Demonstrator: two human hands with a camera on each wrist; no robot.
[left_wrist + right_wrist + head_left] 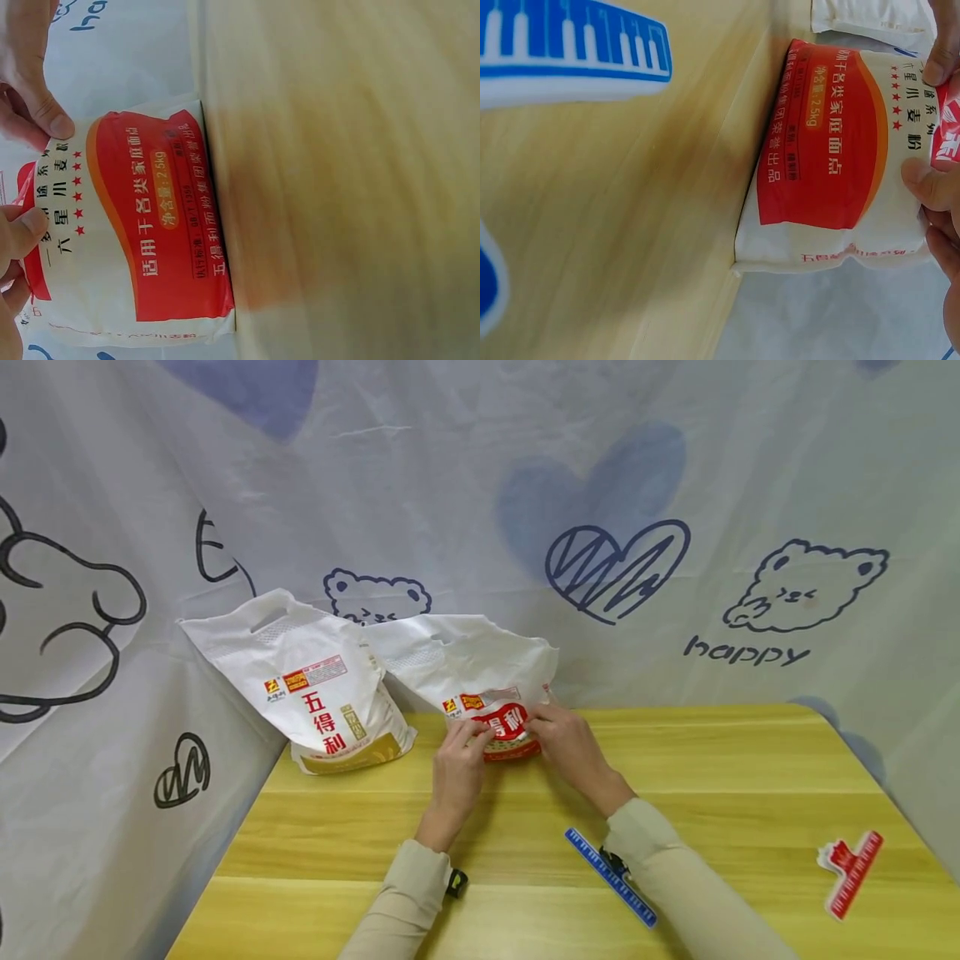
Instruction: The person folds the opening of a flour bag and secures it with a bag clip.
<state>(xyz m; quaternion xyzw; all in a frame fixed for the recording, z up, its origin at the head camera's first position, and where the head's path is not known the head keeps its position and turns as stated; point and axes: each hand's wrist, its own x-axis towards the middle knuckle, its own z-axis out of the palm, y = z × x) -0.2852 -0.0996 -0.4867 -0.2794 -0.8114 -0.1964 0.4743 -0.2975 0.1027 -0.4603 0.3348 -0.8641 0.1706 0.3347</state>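
Observation:
A white flour bag with a red label [480, 664] stands on the table, its upper part leaning back toward the curtain. My left hand [457, 764] grips it at the front left, while my right hand [570, 743] holds its right side. In the left wrist view the red lower panel [169, 217] faces me, and the thumbs press the bag just above it where the plastic creases. The right wrist view shows my right thumb and curled fingers [934, 191] pinching that crease. Fingers behind the plastic are partly hidden.
A second flour bag with gold print [322, 702] stands to the left. A blue ruler-like clip [611, 877] lies beside my right sleeve. Farther right is a red clip [851, 877]. A patterned curtain [480, 510] hangs behind the wooden table [712, 760].

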